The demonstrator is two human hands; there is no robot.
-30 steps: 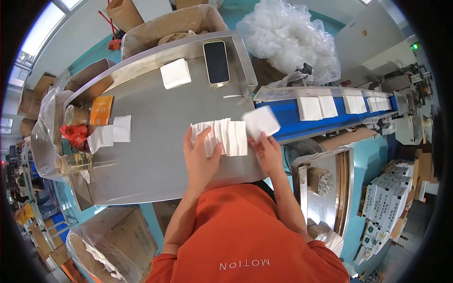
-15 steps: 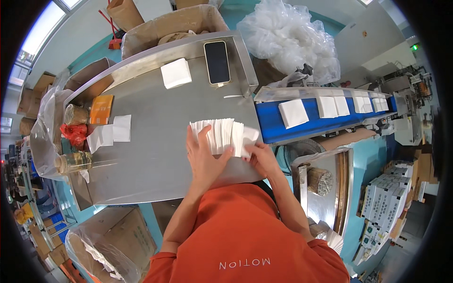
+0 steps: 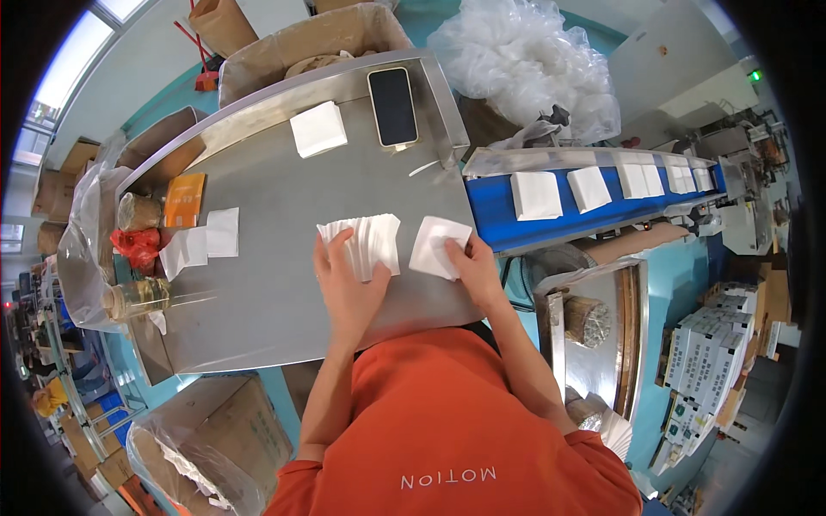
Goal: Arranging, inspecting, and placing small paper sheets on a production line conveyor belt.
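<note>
On the steel table (image 3: 267,301), my left hand (image 3: 348,288) grips a row of white folded napkins (image 3: 370,243) standing on edge, thumb at the near right side and fingers over the left. A gap to the right, my right hand (image 3: 477,273) pinches a smaller square stack of white napkins (image 3: 434,247), tilted with its flat face up. The blue conveyor belt (image 3: 499,232) beside that hand carries several napkin stacks (image 3: 536,196) in a line. Another white napkin stack (image 3: 318,130) lies flat farther back on the table.
A phone (image 3: 392,107) rests against the table's back rim. Along the left end are an orange packet (image 3: 184,200), a red plastic bag (image 3: 138,246), tape rolls (image 3: 142,295) and loose napkins (image 3: 222,232). Cardboard boxes (image 3: 211,430) and a heap of clear plastic (image 3: 525,69) surround the table.
My right hand has separated a small stack from the row's right end. My left hand has shifted left with the rest. Stacks on the belt have changed places.
</note>
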